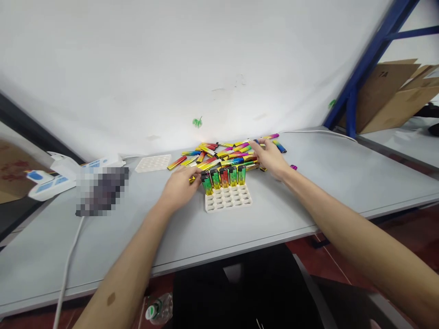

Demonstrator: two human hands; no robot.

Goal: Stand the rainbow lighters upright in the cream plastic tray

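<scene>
My left hand [181, 186] is at the left end of a white rack [229, 201] with rows of slots. Its fingers are closed around a lighter [192, 179], of which a yellow-gold bit shows; the rest is hidden. Several green-and-gold lighters [232, 176] and a red one [224, 177] stand upright along the rack's far side, black tops up. The front slots hold nothing. My right hand [270, 157] reaches over the right part of a loose pile of shiny multicoloured lighters [236, 161]. Its fingers are apart and bent down onto the pile, partly hiding the lighters beneath.
Another white slotted rack [154, 163] lies left of the pile by the wall. Farther left are white power strips [56, 183], a blurred dark object [103, 192] and a cable [70, 260]. Cardboard boxes [391, 96] stand beyond a blue frame [360, 68]. A plastic bottle [159, 309] is below the table.
</scene>
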